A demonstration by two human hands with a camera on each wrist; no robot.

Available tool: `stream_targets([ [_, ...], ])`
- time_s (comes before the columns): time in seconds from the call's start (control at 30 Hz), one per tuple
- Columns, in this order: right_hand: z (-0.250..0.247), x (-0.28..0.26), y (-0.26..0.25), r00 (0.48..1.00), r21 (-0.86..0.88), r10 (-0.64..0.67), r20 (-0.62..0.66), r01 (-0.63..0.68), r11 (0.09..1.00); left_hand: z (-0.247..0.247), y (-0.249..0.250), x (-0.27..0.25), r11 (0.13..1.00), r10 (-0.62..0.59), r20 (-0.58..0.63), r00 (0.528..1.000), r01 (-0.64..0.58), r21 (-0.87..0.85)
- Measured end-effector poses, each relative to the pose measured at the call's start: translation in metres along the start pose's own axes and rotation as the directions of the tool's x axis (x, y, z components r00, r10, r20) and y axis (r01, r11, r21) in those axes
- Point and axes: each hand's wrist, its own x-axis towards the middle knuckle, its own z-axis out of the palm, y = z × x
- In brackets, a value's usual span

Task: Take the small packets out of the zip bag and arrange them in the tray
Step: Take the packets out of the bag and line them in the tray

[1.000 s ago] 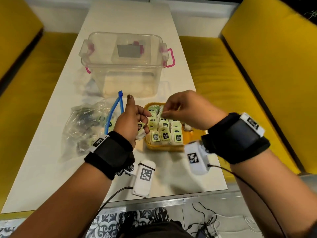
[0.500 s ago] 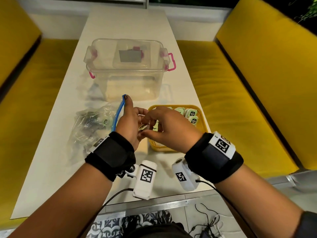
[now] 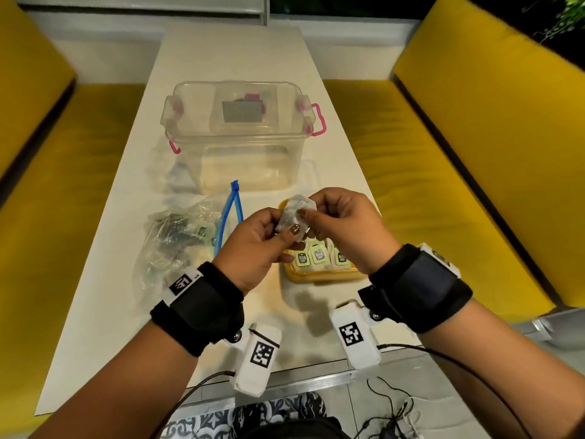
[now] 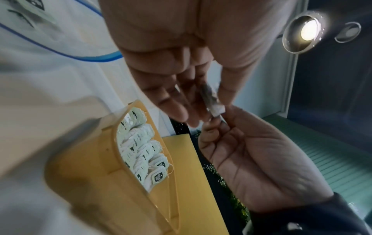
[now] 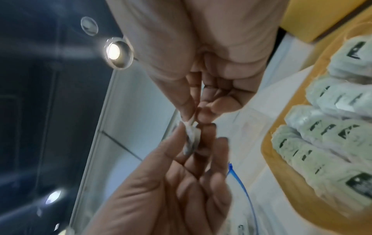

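My left hand (image 3: 253, 245) and right hand (image 3: 345, 229) now pinch one small packet (image 3: 292, 213), lifted above the tray (image 3: 319, 275); a second ago my right hand was placing one there. Zip bag (image 3: 177, 239) lies left of the tray, more inside.

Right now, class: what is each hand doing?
Left hand: pinching the small packet.
Right hand: pinching the same packet's other edge.

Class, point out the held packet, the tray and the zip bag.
packet (image 3: 292, 213), head view, its crumpled middle
tray (image 3: 319, 275), head view, its near wall
zip bag (image 3: 177, 236), head view, its clear side
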Motion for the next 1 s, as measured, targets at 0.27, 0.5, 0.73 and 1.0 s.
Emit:
stream_targets([
  [0.27, -0.035, 0.009, -0.025, 0.957, -0.294, -0.104, 0.269, 0.185, 0.938, 0.000, -0.003, 0.004, 0.993, -0.004, 0.088, 0.996, 0.015, -0.119],
  [0.5, -0.048, 0.018, -0.033, 0.883, -0.468, -0.231, 0.408, 0.420, 0.778, 0.005, 0.004, 0.008, 0.990, 0.020, 0.168, 0.986, 0.004, -0.139],
  [0.73, -0.060, 0.024, -0.036, 0.947, -0.546, -0.112, 0.301, 0.268, 0.794, 0.011, -0.004, 0.019, 0.987, 0.154, 0.071, 0.985, -0.157, 0.035],
  [1.0, -0.068, 0.026, -0.040, 0.952, -0.496, -0.019, 0.306, 0.176, 0.850, 0.028, -0.005, 0.025, 0.985, 0.158, 0.046, 0.986, -0.161, 0.066],
])
